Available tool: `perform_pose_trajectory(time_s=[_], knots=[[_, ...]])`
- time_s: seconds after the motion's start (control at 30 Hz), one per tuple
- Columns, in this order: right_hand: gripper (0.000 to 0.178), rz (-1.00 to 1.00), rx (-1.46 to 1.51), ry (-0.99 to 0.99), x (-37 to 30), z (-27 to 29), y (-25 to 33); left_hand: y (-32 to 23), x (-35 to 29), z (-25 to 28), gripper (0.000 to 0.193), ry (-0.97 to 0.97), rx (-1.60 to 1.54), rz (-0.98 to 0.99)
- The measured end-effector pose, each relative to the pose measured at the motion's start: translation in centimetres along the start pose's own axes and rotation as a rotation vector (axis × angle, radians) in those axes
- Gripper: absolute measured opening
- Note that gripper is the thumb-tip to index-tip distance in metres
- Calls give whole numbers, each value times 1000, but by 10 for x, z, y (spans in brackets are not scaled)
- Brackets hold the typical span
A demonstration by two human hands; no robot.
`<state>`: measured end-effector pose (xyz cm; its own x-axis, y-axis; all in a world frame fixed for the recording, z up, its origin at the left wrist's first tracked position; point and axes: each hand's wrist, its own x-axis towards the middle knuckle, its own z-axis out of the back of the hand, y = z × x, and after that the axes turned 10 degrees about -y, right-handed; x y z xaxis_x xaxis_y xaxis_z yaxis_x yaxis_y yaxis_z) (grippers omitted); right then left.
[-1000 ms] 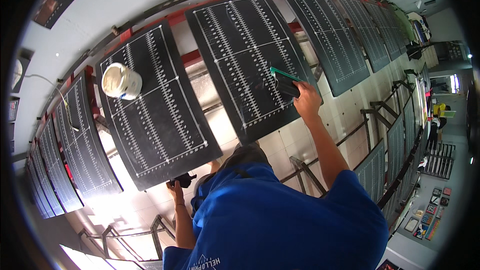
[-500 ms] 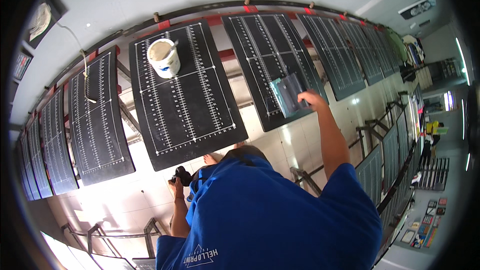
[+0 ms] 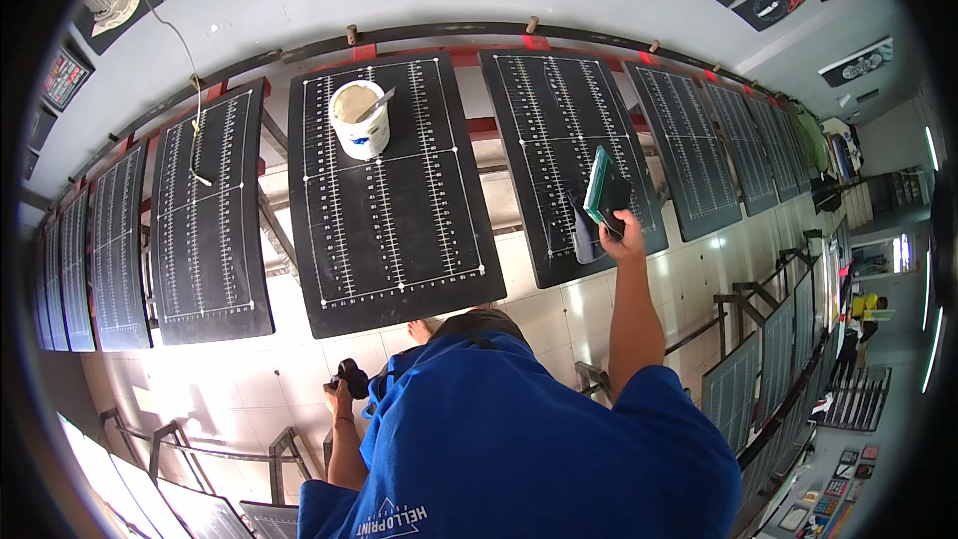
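Observation:
In my right hand point(image 3: 623, 236) is a flat dark squeegee-like block point(image 3: 606, 190) with a teal edge, gripped at its near end. It stands tilted over a black board point(image 3: 571, 100) with white ruler marks; a dark patch beside it may be its shadow. Low at my left side, my left hand point(image 3: 339, 401) is closed round a black rounded object point(image 3: 349, 377), its kind unclear. On the neighbouring black board point(image 3: 429, 230) stands a white tub point(image 3: 361, 138) of pale paste. A flat-bladed spatula point(image 3: 377, 104) leans out of its top.
More marked boards point(image 3: 212, 240) line the wall on both sides, set on a dark and red metal frame point(image 3: 429, 37). A pale cord point(image 3: 196, 90) hangs down onto one at the left. Metal stands point(image 3: 289, 459) and another row of boards point(image 3: 733, 389) are behind me.
My right hand has tipped the squeegee-like block up from a flatter position, so its teal edge now shows lengthwise. The whole view has shifted slightly. My left hand still holds the black object.

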<state>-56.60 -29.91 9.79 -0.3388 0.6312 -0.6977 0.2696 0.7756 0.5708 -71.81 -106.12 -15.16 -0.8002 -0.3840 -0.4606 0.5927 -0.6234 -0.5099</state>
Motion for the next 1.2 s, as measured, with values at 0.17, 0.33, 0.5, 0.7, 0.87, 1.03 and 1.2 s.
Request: perform_pose_trajectory(time_s=[0.17, 0.33, 0.5, 0.7, 0.87, 1.03, 1.2], knots=[[5, -138, 38, 142, -15, -64, -46, -7, -27, 1, 55, 8, -119, 43], [4, -194, -381, 264, -52, -159, -125, -4, -54, 10, 47, -3, -146, 71], [25, 385, -1359, 628, -93, -257, -198, 23, -72, 13, 47, -59, -144, 108], [53, 633, -2081, 517, -107, -301, -201, 47, -88, 18, 51, -45, -177, 212], [23, 1054, -2075, 484, -129, -292, -204, 71, -90, 10, 52, -79, -102, 158], [23, 1650, -2040, 509, -170, -224, -263, 53, -83, 3, 53, -44, -74, 137], [14, 1883, -2098, 370, -167, -198, -294, 30, -56, -9, 52, 12, -139, 129]])
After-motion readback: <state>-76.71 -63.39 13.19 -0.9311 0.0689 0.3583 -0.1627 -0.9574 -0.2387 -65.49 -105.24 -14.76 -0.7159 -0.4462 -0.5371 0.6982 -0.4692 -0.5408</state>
